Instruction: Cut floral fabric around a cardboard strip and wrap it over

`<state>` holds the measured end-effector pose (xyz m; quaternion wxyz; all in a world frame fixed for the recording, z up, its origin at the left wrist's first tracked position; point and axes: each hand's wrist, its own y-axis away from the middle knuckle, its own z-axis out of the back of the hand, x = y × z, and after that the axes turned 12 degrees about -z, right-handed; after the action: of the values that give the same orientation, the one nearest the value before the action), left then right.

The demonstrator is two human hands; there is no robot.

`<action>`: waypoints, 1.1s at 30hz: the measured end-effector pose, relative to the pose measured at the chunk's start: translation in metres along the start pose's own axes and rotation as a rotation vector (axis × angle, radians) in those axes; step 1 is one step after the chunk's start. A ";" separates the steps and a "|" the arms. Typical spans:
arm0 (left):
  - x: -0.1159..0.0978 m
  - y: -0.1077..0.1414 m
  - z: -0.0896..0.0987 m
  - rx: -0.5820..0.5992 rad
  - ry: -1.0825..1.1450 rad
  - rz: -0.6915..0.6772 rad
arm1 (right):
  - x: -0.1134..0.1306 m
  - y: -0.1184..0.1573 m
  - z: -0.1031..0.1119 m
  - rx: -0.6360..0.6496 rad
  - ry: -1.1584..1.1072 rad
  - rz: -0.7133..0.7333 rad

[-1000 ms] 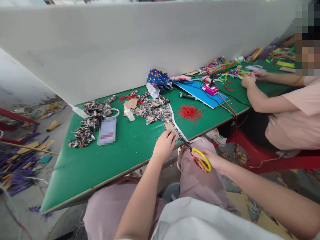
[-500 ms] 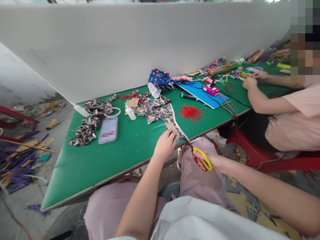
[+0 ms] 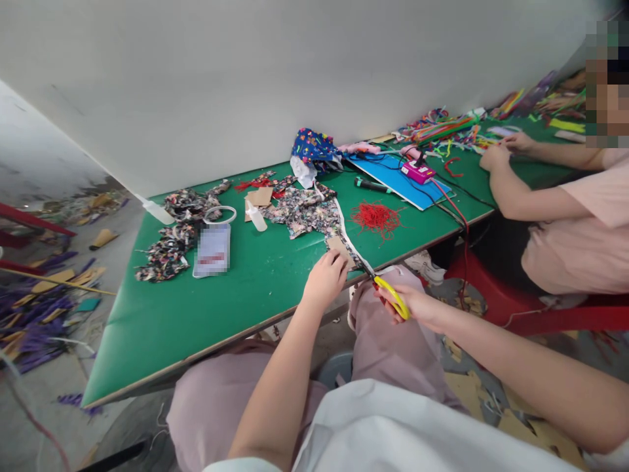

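Observation:
My left hand [image 3: 325,275] is at the table's front edge, its fingers curled onto a small tan cardboard piece [image 3: 339,248] that lies on patterned fabric. My right hand [image 3: 403,301] grips scissors [image 3: 393,294] with yellow and red handles, just off that edge. Their dark blades reach up-left to the white-edged strip of fabric beside the cardboard; the tips are hard to make out. From there the strip runs back to a heap of dark floral fabric [image 3: 307,211]. A pile of red strings [image 3: 376,219] lies right of the strip.
On the green table [image 3: 236,295] are squeeze bottles [image 3: 256,217], a white ring [image 3: 219,214], a phone-like item [image 3: 212,250], gathered fabric [image 3: 167,252], a blue board [image 3: 393,180] and a magenta power box [image 3: 417,172] with cords. A co-worker's hands [image 3: 504,152] are at the right.
The scissors' handles have come closer together, and my right hand has shifted slightly up and left. My left hand stays on the cardboard. The view has tilted a little.

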<state>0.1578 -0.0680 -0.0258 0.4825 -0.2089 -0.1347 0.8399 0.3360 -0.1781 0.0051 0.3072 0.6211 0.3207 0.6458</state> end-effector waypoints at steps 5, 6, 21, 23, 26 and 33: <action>0.000 0.000 0.000 0.001 0.001 -0.001 | -0.002 -0.003 -0.001 -0.015 0.007 0.019; 0.000 0.000 0.000 0.002 0.000 0.000 | -0.002 -0.003 -0.001 -0.018 0.010 0.010; -0.001 0.000 0.000 -0.008 0.001 0.008 | 0.002 0.006 -0.001 0.055 0.051 -0.074; -0.001 0.000 0.001 -0.005 0.001 0.005 | 0.004 0.007 -0.001 0.061 0.049 -0.070; -0.001 0.000 0.001 0.000 0.004 0.003 | 0.008 0.008 -0.002 0.074 0.054 -0.061; 0.000 -0.001 0.000 -0.002 0.005 0.005 | 0.012 0.002 -0.003 0.061 0.030 -0.064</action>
<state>0.1582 -0.0678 -0.0252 0.4807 -0.2120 -0.1340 0.8403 0.3329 -0.1696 0.0136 0.3038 0.6098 0.3644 0.6349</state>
